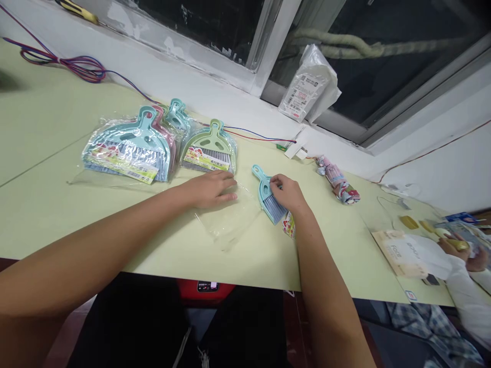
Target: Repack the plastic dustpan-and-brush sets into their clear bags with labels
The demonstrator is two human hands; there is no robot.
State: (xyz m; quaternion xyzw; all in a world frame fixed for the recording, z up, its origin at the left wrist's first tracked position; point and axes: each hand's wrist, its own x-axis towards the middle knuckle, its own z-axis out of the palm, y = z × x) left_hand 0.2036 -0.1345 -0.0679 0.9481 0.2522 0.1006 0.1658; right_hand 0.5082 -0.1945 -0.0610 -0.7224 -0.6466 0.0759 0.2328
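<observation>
My right hand [287, 192] has its fingers curled over the right side of a light blue dustpan-and-brush set [264, 188] with grey bristles. A colourful printed label [288, 225] pokes out below that hand. My left hand [210, 190] lies with fingers stretched out on the table, at the upper left of a flat clear plastic bag [226, 225]. Just beyond its fingers is a green dustpan-and-brush set [210, 148] in clear wrapping. Further left sits a pile of wrapped blue and pink sets [126, 143], with another blue set [177, 113] behind.
Coiled red and blue wire [82, 67] runs along the wall. A white plastic package [305, 89] leans on the window sill. To the right lie a rolled patterned cloth bundle [339, 181] and a tissue pack [399, 253], beside another person's hands [458, 248].
</observation>
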